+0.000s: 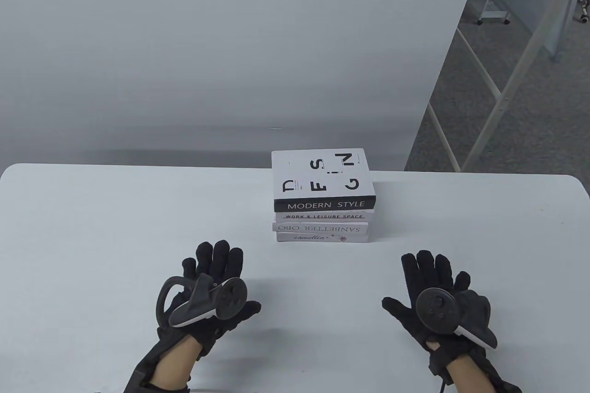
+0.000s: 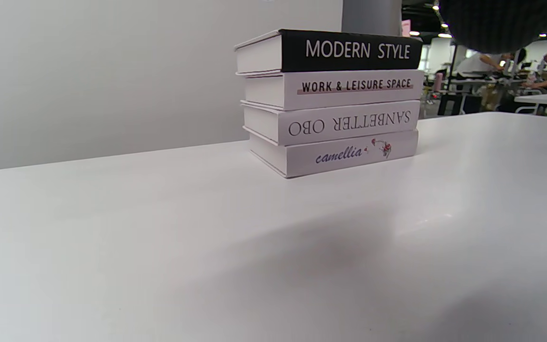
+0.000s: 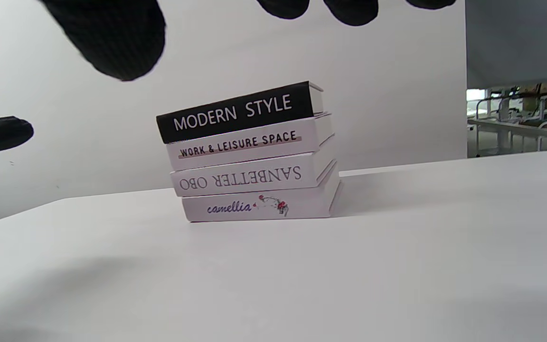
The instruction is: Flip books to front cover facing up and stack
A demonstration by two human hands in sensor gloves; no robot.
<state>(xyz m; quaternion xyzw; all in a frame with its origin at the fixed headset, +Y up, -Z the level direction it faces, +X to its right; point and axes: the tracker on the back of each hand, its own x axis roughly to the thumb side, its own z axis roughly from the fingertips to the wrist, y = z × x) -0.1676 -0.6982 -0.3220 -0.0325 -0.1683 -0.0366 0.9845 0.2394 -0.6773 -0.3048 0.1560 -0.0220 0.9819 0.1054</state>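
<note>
A stack of books point(image 1: 322, 199) stands near the table's far edge, spines toward me. The top book point(image 1: 321, 173) shows a white cover with black letters and a black "MODERN STYLE" spine point(image 2: 349, 50). Below it lie "WORK & LEISURE SPACE" point(image 3: 240, 145), "SANBETTER OBO" point(image 3: 242, 179) with its spine lettering upside down, and "camellia" point(image 3: 254, 206) at the bottom. My left hand point(image 1: 212, 273) is open and holds nothing, to the front left of the stack. My right hand point(image 1: 433, 278) is open and holds nothing, to the front right. Both are apart from the books.
The white table point(image 1: 92, 236) spreads around the stack. A grey wall panel point(image 1: 207, 43) stands behind the far edge. Metal frame legs point(image 1: 502, 89) and grey floor lie beyond the table's right side.
</note>
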